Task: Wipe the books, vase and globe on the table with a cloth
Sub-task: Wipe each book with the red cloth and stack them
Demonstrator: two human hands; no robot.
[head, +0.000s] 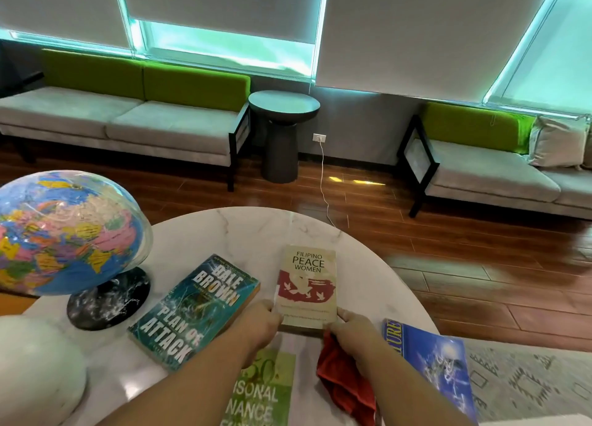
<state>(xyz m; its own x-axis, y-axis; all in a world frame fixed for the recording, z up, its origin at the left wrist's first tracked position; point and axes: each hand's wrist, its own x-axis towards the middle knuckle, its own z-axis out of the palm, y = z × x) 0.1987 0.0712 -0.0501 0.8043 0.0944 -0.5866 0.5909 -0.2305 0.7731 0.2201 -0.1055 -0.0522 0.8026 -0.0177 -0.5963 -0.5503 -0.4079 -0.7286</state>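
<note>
On the round white marble table (243, 230) lies a beige and red book titled Filipino Peace Women (308, 281). My left hand (259, 324) grips its near left corner. My right hand (350, 331) grips its near right corner and also holds a red cloth (342, 384) that hangs under the palm. A teal book, Plan of Attack (192, 313), lies to the left. A green book (266, 393) lies under my arms, a blue book (439, 364) at the right. The globe (64, 230) stands at the left on a black base. The white vase (35, 368) is at the near left.
Beyond the table are a wooden floor, two grey sofas with green backs (137, 114), a dark round side table (283, 105) and a white cable (323, 182) from a wall socket. A patterned rug (528, 380) lies at the near right.
</note>
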